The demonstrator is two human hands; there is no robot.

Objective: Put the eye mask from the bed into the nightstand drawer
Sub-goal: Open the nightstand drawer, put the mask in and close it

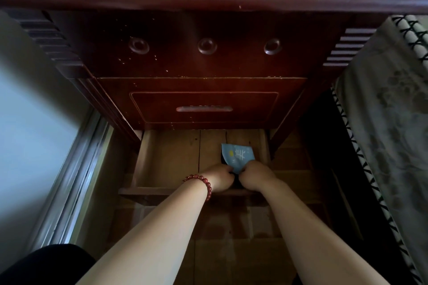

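Observation:
The light blue eye mask (237,156), printed with a white eyelash pattern and a yellow spot, lies inside the pulled-out bottom drawer (171,157) of the dark wooden nightstand (203,58). It sits at the drawer's right side. My left hand (220,179), with a red bead bracelet on the wrist, and my right hand (256,176) both pinch the mask's near edge just above the drawer's front rail. The mask's dark underside and near part are hidden by my fingers.
A shut upper drawer with a metal handle (203,109) sits right above the open one. The bed's patterned cover (389,122) hangs at the right. A pale wall and metal frame (76,169) run along the left. Wooden floor lies below.

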